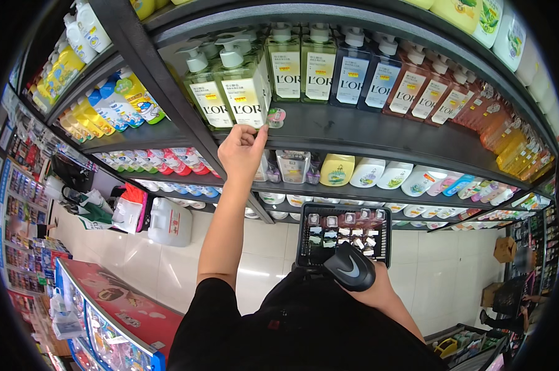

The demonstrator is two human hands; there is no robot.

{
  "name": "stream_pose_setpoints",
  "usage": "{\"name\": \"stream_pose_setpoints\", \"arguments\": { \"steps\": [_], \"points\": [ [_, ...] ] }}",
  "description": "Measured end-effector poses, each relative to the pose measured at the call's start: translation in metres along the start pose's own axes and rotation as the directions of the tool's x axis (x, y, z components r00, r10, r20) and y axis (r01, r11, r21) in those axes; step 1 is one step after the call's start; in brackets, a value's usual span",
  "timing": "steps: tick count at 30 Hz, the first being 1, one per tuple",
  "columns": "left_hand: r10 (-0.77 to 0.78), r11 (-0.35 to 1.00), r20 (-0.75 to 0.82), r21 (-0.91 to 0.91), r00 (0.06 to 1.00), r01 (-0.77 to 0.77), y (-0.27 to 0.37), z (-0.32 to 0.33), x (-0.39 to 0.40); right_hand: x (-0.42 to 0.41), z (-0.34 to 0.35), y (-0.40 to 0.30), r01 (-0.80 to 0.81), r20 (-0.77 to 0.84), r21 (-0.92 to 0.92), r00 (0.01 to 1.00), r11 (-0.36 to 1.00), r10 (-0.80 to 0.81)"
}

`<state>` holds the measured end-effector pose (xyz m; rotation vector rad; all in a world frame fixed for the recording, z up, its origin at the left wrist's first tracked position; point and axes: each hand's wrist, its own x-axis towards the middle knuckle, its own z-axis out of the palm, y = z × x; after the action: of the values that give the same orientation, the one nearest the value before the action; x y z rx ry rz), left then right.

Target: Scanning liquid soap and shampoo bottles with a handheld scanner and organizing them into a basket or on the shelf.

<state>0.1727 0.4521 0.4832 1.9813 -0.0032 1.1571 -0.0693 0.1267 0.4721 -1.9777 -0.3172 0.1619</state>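
Observation:
My left hand (243, 149) is at the front edge of the shelf, its fingers curled and its thumb raised. The fingertips meet the lower front of a green pump bottle (244, 99); whether they grip it is unclear. Another green pump bottle (209, 99) stands to its left. Beside my thumb, a round pink and clear sticker (276, 118) is on the shelf surface. My right hand (379, 287), low in front of my body, is around a black barcode scanner (351, 269). The scanner's head hides most of its handle.
Green, blue (349, 76) and reddish pump bottles (407, 86) line the black shelf (353, 127). Below it stand yellow and white bottles (337, 169). A black basket (387, 218) holds several small bottles near my body. A white jerrycan (170, 222) and a red-topped display freezer (126, 297) are at left.

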Motion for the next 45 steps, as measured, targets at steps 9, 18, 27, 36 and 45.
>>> {"name": "stream_pose_setpoints", "arguments": {
  "steps": [9,18,27,36,45],
  "points": [
    [-0.106,0.983,0.092,0.157,0.99,0.091,0.013,-0.009,0.012,-0.006,-0.024,0.006,-0.03,0.042,0.035,0.999,0.999,0.029],
    [-0.23,0.92,0.085,-0.305,0.97,0.245,-0.001,-0.004,-0.047,-0.021,-0.057,0.045,-0.093,-0.042,-0.058,0.995,0.994,0.091],
    [-0.653,0.626,0.752,0.471,0.088,0.621,-0.121,0.056,-0.423,-0.037,-0.087,0.057,-0.401,-0.124,0.091,0.904,0.911,0.41],
    [-0.725,0.681,0.668,0.731,-0.166,-0.032,-0.05,0.146,-0.479,-0.087,-0.109,0.093,-0.588,-0.099,0.037,0.803,0.808,0.588],
    [-0.626,0.78,0.775,0.619,0.084,0.099,-0.061,0.117,-0.453,-0.082,-0.128,0.108,-0.513,-0.086,0.018,0.855,0.858,0.512]
  ]
}}
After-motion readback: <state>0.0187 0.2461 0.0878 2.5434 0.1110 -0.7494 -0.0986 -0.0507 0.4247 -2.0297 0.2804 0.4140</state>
